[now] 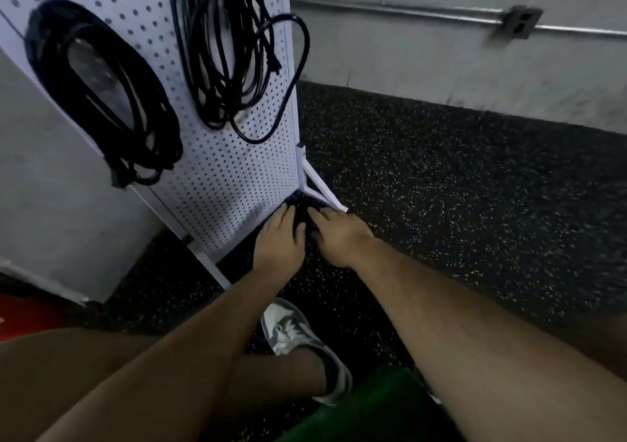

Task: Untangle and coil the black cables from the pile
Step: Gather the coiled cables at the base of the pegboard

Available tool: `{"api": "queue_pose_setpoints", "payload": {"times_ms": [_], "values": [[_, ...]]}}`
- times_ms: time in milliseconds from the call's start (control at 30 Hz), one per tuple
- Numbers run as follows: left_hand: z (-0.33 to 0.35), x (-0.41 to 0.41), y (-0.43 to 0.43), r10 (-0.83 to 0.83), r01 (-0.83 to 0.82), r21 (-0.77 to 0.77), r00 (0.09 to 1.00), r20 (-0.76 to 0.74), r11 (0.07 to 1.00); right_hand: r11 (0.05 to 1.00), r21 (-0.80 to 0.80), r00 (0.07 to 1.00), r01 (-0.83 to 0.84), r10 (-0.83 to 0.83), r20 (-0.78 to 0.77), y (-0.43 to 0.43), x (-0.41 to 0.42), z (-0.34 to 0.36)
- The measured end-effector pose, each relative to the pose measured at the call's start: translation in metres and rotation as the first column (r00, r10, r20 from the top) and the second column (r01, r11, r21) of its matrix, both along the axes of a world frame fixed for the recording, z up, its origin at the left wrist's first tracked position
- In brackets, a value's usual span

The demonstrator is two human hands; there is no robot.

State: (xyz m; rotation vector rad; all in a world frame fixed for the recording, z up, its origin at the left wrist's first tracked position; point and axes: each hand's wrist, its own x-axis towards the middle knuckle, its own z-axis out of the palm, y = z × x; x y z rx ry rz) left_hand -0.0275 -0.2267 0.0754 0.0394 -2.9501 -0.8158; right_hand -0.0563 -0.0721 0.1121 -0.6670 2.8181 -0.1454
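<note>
Where the white pegboard (237,177) meets the speckled floor (441,187), the pile of black cables (301,211) lies as a small, dull heap, too blurred to tell single strands apart. The left hand (280,241) and right hand (339,238) rest on it side by side, fingers stretched straight and close together. Above, 2 more hang on the board: a tight oval coil (149,119) and a loose coil (217,51) with a stray loop.
</note>
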Motion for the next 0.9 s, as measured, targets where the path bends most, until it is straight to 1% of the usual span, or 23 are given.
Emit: {"api": "queue_pose_setpoints", "payload": {"times_ms": [100,200,333,400,500,600,700,800,833,900], "values": [[-0.030,-0.011,0.003,-0.035,0.039,-0.032,0.992,0.124,0.999,0.999,-0.009,0.994,0.051,-0.050,0.093,0.000,-0.001,-0.038],[-0.064,-0.025,0.007,-0.059,0.069,-0.028,0.966,0.252,0.997,0.996,-0.009,0.983,0.086,-0.083,0.162,0.000,-0.011,-0.074],[-0.105,-0.045,0.009,-0.056,0.065,-0.010,0.918,0.392,0.998,0.991,0.035,0.958,0.127,-0.132,0.254,0.001,-0.032,-0.116],[-0.123,-0.061,0.009,-0.039,0.047,-0.007,0.893,0.448,0.999,0.990,0.048,0.954,0.135,-0.143,0.264,0.002,-0.048,-0.133],[-0.137,-0.091,0.012,0.007,-0.026,0.031,0.868,0.497,0.999,0.988,0.026,0.961,0.150,-0.152,0.230,-0.002,-0.083,-0.148],[-0.151,-0.131,0.016,0.114,-0.202,0.100,0.823,0.557,0.974,0.986,0.014,0.958,0.165,-0.164,0.234,-0.010,-0.123,-0.166],[-0.162,-0.164,0.021,0.256,-0.419,0.128,0.740,0.621,0.899,0.991,0.070,0.944,0.111,-0.128,0.304,-0.015,-0.142,-0.186],[-0.173,-0.192,0.026,0.347,-0.570,0.160,0.675,0.651,0.806,0.991,0.051,0.955,0.122,-0.132,0.267,-0.021,-0.145,-0.195],[-0.176,-0.199,0.026,0.372,-0.630,0.182,0.641,0.671,0.755,0.990,0.029,0.951,0.139,-0.142,0.275,-0.022,-0.145,-0.195],[-0.183,-0.206,0.027,0.355,-0.733,0.286,0.583,0.731,0.617,0.985,0.005,0.940,0.170,-0.164,0.298,-0.021,-0.145,-0.194]]}}
